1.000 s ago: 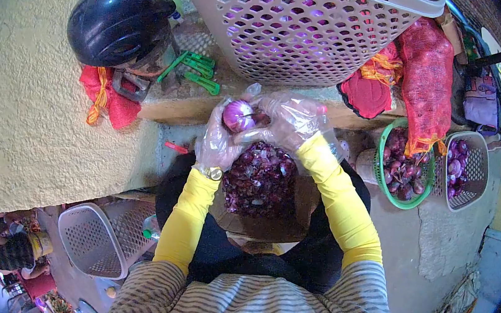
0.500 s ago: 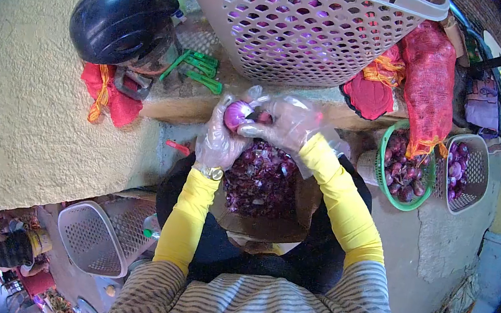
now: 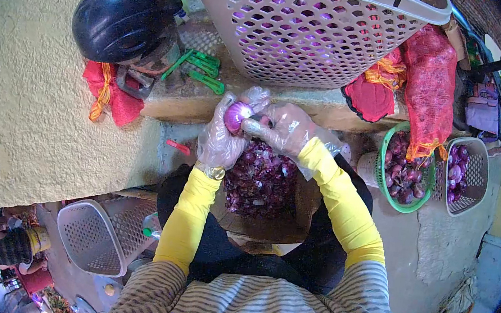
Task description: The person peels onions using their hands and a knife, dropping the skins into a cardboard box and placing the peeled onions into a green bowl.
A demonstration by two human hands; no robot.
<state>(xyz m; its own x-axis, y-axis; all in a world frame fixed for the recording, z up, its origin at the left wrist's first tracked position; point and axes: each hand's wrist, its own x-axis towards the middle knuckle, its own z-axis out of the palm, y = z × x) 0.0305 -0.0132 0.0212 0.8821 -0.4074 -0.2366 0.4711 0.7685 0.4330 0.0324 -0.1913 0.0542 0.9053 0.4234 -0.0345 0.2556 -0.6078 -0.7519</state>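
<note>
A shiny purple onion (image 3: 237,117) sits in my left hand (image 3: 220,141), whose gloved fingers curl round it. My right hand (image 3: 288,128), also in a clear plastic glove, meets the onion from the right with its thumb reaching to the onion's side. Its fingers are bent; a small dark reddish bit shows between them, too hidden to name. Under both hands a brown box (image 3: 305,216) on my lap holds a heap of dark purple onion skins (image 3: 259,186).
A tall beige basket (image 3: 302,44) of onions stands ahead on the ledge. A black helmet (image 3: 121,15) and green clips (image 3: 202,66) lie left. At right are a green basket (image 3: 407,206), a red mesh sack (image 3: 428,84) and a smaller basket (image 3: 475,184). Another person (image 3: 8,245) sits far left.
My right hand's fingers have shifted and bent slightly on the onion's right side. The onion has turned a little in my left hand, which keeps its hold.
</note>
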